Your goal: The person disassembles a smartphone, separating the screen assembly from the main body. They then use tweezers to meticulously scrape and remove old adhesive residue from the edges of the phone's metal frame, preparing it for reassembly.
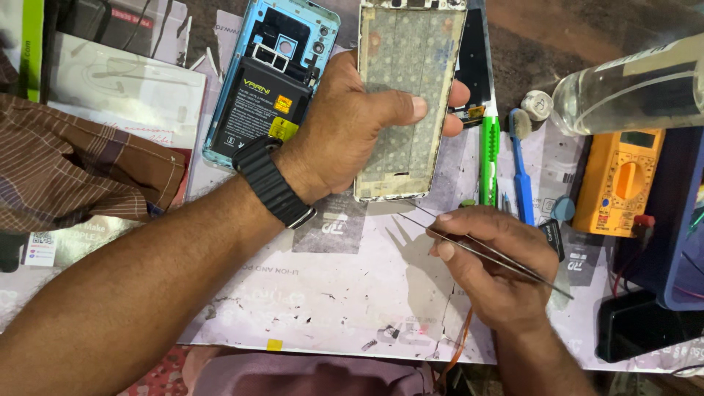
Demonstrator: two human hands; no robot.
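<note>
Frame (pixel 407 103), a pale bare phone chassis, sits upright in my left hand (pixel 352 128), lifted just above the worktop (pixel 315 293). My thumb crosses its face near the middle and my fingers wrap round the far edge, so the hand is closed firmly on it. Worn patches show along the lower rim of the frame.

Tweezers (pixel 477 249), thin and metal, lie pinched in my right hand (pixel 495 268) between thumb and forefinger; that hand is closed on them, its heel low over the worktop. Their tips point up and left, ending just below the bottom edge of the frame, apart from it.

A black strap watch (pixel 273 183) is on my left wrist. Behind that hand lies a blue phone back (pixel 275 81) with its battery exposed, flat on the worktop. To the right of the frame stand a green cutter (pixel 489 158) and a blue brush (pixel 522 172), side by side. Further right are an orange meter (pixel 620 183) and a clear bottle (pixel 631 88) lying on its side. A brown checked cloth (pixel 81 161) lies at the left.
</note>
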